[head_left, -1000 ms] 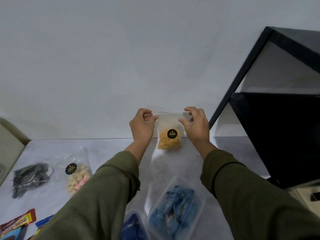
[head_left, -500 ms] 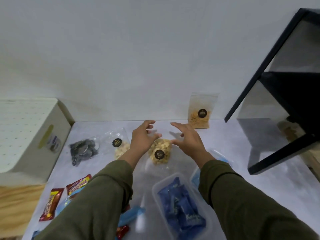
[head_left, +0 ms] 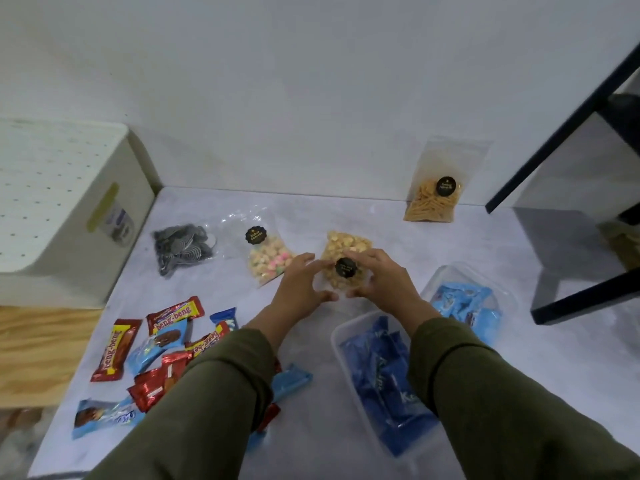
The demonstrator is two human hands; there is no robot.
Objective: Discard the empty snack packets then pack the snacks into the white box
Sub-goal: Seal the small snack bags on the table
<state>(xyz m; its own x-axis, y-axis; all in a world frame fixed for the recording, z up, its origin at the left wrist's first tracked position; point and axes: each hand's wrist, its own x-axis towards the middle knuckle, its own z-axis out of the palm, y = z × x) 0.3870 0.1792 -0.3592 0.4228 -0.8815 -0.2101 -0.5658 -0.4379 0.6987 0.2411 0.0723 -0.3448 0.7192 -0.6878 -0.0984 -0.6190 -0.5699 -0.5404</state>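
Both hands — left hand (head_left: 300, 285), right hand (head_left: 384, 279) — grip one cracker bag (head_left: 346, 252); two tubs nearby.

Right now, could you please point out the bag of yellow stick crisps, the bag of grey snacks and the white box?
bag of yellow stick crisps (head_left: 431, 202): head view, on the crisps.
bag of grey snacks (head_left: 181, 249): head view, on its contents.
white box (head_left: 52, 202): head view, on its perforated top.

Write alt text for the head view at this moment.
Both hands, left hand and right hand, grip a clear bag of round yellow snacks on a grey table. Other bagged snacks, candy bars and two clear tubs of blue packets surround it; a white box stands at left.
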